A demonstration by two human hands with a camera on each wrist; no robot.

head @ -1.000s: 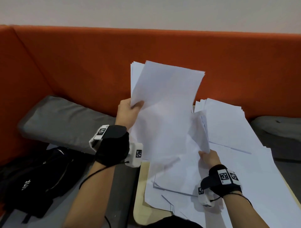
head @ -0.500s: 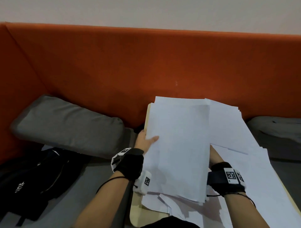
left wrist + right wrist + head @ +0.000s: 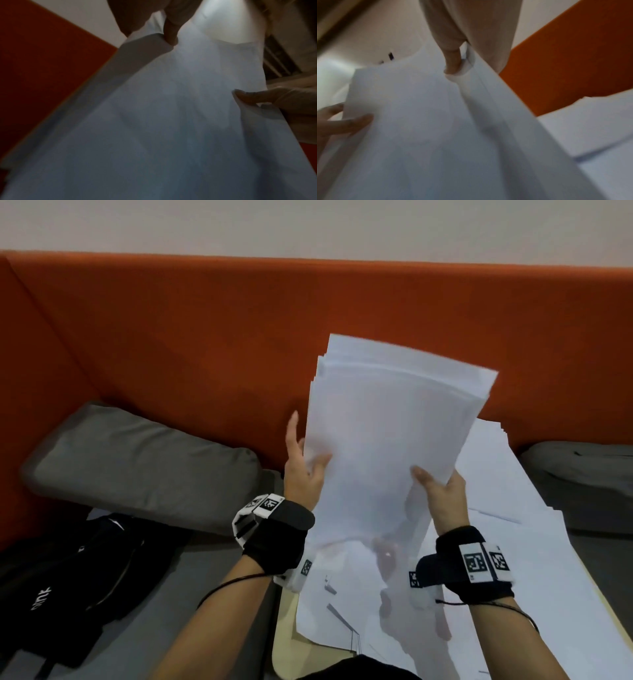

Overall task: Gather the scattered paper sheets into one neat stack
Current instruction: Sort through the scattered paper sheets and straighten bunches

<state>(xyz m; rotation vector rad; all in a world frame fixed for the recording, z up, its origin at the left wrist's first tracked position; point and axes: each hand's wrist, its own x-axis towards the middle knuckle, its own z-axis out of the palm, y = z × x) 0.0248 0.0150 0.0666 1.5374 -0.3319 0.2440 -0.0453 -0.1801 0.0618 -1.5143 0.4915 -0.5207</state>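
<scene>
Head view: both hands hold one bundle of white paper sheets (image 3: 387,446) raised above the surface (image 3: 282,645), tilted so its top edge leans away toward 12 o'clock. Top edges of the bundle are stepped, not flush.

Left hand (image 3: 303,463) grips the bundle's left edge at 9 o'clock: thumb on the near face, index finger extended upright along the edge. Left wrist view confirms the thumb pressed on the sheets at the edge.

Right hand (image 3: 442,494) grips the bundle's lower right edge at 4 o'clock: thumb on the near face, fingers behind. Right wrist view shows a slight crease under the thumb.

Loose sheets (image 3: 513,542) lie overlapping on the surface under and at 3 to 5 o'clock of the bundle.

Surroundings: orange backrest (image 3: 205,337) at 12 o'clock; grey cushion (image 3: 137,463) at 9 o'clock; black bag (image 3: 68,583) at 8 o'clock.
</scene>
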